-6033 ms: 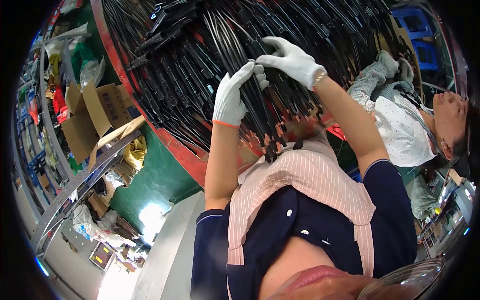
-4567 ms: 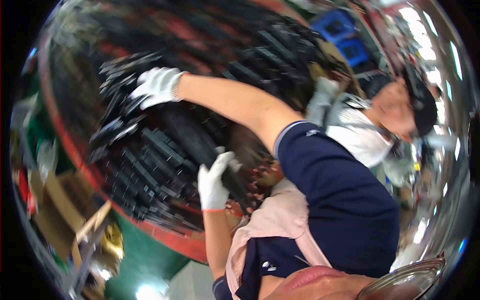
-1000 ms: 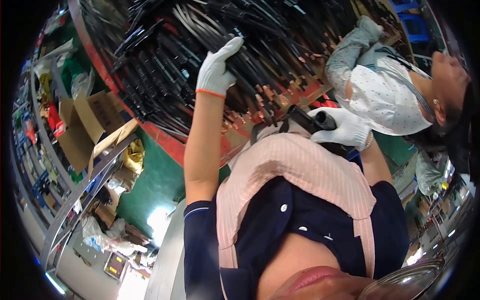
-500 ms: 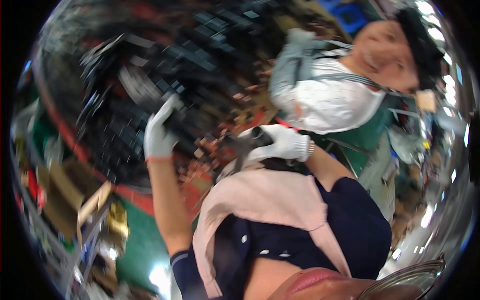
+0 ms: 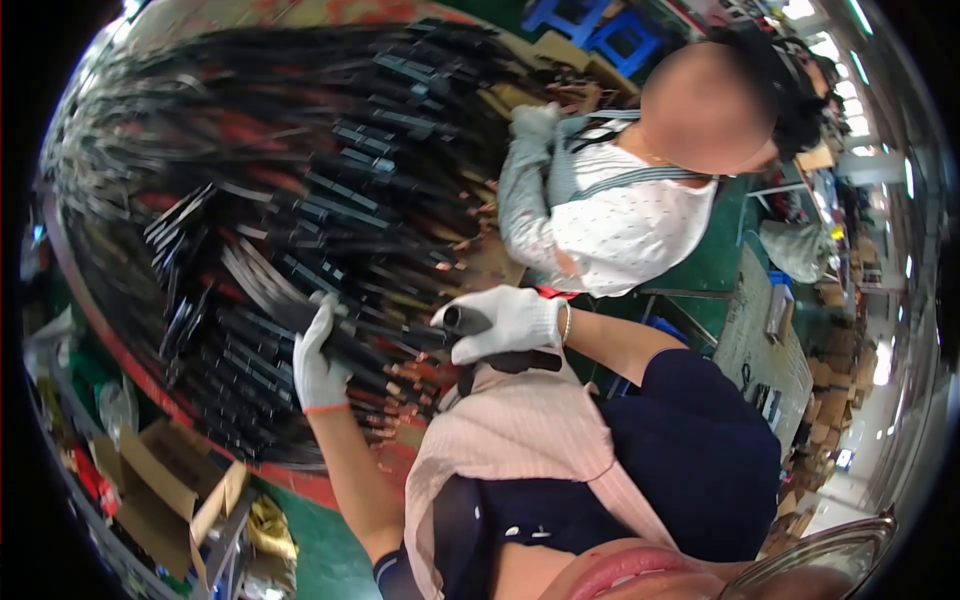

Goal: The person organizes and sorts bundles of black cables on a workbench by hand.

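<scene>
My left hand (image 5: pixel 320 368), in a white glove with an orange cuff, is closed around a black cable bundle (image 5: pixel 286 310). Pale grey strips (image 5: pixel 250 268) run from that bundle toward the far left. Close to the pink apron, my right hand (image 5: pixel 520 320) wears a white glove and grips a black tube-ended object (image 5: pixel 466 320), whose kind I cannot make out. Beneath and around my left hand lie many black cables (image 5: pixel 345 200) with dark connector blocks. Their copper-coloured ends (image 5: pixel 405 385) point toward me.
The cables cover a large table with a red rim (image 5: pixel 130 365). A co-worker in a white top (image 5: pixel 635 225) stands at its right side, gloved hand over the cables. Open cardboard boxes (image 5: pixel 165 480) stand lower left, blue stools (image 5: pixel 620 42) at the back, and a grey bench (image 5: pixel 765 340) at the right.
My view has shifted and become sharper. My right hand appears farther left and lower, nearer my left hand. Both hands keep their hold.
</scene>
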Motion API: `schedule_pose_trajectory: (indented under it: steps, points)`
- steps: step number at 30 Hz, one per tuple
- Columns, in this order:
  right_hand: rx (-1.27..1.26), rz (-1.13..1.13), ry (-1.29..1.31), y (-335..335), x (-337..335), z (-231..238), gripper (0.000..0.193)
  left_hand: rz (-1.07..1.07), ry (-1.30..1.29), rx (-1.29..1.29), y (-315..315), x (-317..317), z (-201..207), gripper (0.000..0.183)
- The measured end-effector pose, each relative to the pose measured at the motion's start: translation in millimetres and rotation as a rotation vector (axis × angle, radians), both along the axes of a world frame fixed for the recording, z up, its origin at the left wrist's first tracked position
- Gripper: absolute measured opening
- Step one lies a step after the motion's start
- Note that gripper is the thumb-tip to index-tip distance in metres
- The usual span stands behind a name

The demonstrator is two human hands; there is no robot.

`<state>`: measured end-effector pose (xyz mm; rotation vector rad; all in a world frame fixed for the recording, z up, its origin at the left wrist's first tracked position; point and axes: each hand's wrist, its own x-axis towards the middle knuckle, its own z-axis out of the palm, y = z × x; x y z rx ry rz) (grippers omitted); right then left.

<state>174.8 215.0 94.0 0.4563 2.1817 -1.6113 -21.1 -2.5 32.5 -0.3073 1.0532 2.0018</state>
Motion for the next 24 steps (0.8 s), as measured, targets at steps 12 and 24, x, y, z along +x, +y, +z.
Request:
schedule_pose_trajectory:
  steps: [12, 24]
  points:
    - [0.400, 0.044, 0.104, -41, -114, 7, 0.053, 0.080, -0.146, 0.079, -29, 7, 12, 0.021]
    - [0.476, 0.101, 0.430, -32, -243, 33, 0.060, 0.157, -0.189, 0.076, -43, 14, 25, 0.034]
